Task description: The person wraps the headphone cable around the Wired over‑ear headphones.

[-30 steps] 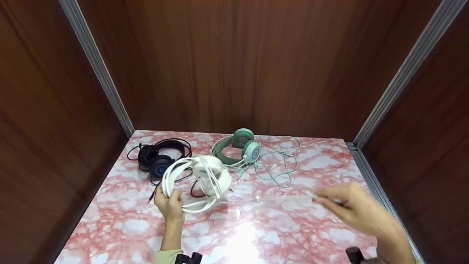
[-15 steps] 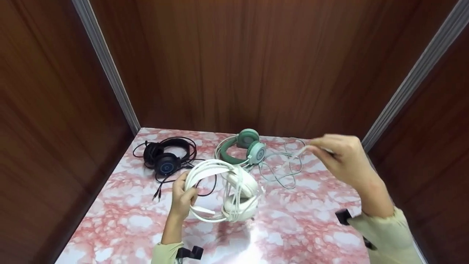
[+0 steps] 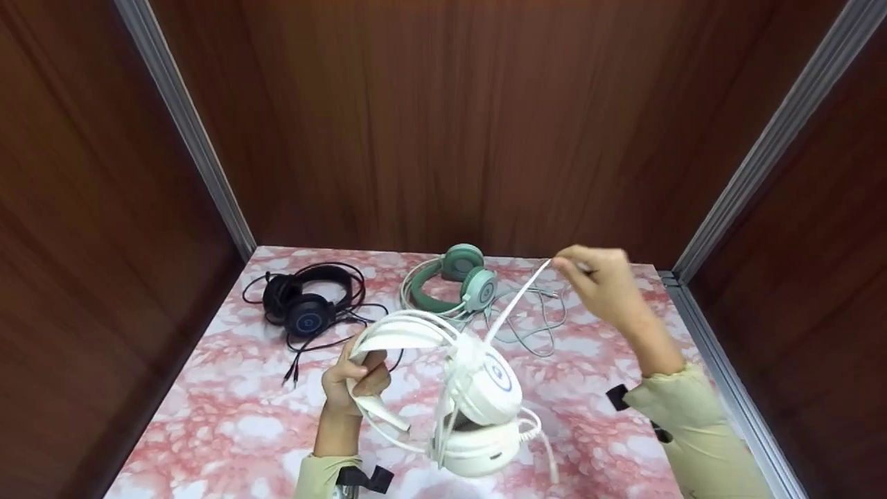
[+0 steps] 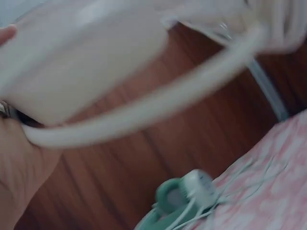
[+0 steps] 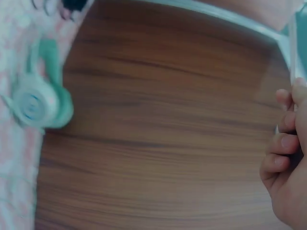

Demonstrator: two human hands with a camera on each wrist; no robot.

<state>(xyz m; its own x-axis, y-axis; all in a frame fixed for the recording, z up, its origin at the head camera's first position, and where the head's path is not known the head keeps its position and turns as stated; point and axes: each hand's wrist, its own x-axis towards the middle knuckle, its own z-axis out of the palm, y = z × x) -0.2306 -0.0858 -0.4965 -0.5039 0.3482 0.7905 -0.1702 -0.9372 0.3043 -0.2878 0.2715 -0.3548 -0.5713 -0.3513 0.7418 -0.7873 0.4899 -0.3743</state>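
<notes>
Head view: the left hand (image 3: pixel 352 384) reaches up from the lower edge, forearm near upright, its thumb and fingers curled round the headband of the white headphones (image 3: pixel 495 402). These hang tilted above the table (image 3: pixel 242 430), between the two hands, with both ear cups to the right of the grip. The right hand (image 3: pixel 601 284) is higher and well apart, its forearm slanting up and leftward from the lower right; thumb and forefinger pinch the end of a white strand (image 3: pixel 520 299), drawn straight down to the upper ear cup. From the right wrist, its other fingers appear bent toward the palm. The left wrist view is blurred, with the pale headband and one thick white cord passing close by the palm.

Three headphones are visible: one white, one black (image 3: pixel 310 315), one green (image 3: pixel 479 287). The black and green ones lie toward the rear of the table, each with its own cable; two plugs end the black cable. A white cord (image 3: pixel 549 454) dangles beside the lower cup.

The raised white pair hides part of the black cable, and the strand crosses before the pale green cable (image 3: pixel 537 353). Brown wood-grained panels (image 3: pixel 443 125) enclose the table, with metal rails (image 3: pixel 187 125) at the corners.
</notes>
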